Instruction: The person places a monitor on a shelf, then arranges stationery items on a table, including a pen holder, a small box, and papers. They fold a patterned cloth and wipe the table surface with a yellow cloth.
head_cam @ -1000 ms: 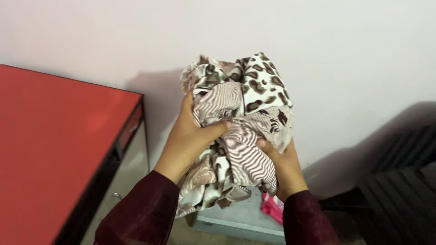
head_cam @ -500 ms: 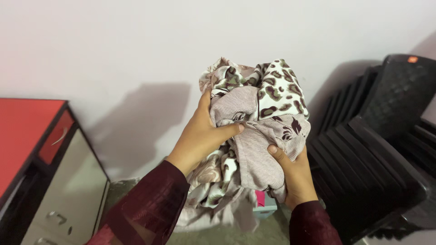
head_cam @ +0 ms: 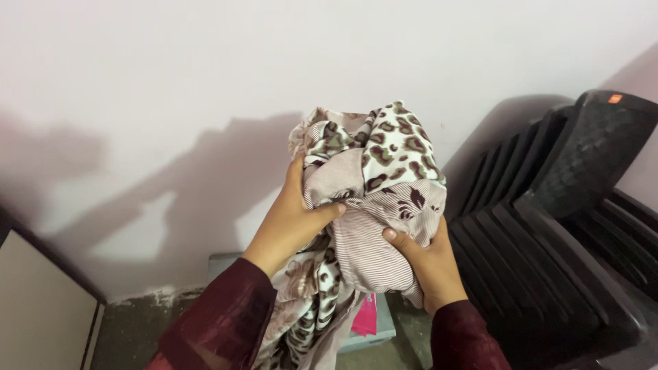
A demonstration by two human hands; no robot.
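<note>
While bunched chest-high before the white wall point(head_cam: 171, 62) | leopard-and-stripe printed cloth point(head_cam: 373, 178) clamped between left hand point(head_cam: 291, 219) and right hand point(head_cam: 425, 264), fingers pressed into folds | risk: loose tail hanging low, likely to slip free or snag on stacked black plastic chairs point(head_cam: 548, 226).

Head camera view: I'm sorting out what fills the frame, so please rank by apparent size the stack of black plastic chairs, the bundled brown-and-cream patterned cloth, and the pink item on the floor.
1. Stack of black plastic chairs, though cut off by the frame.
2. Bundled brown-and-cream patterned cloth, nearer the camera, so its rank against the chairs is unsure.
3. Pink item, mostly hidden behind the cloth.
</note>
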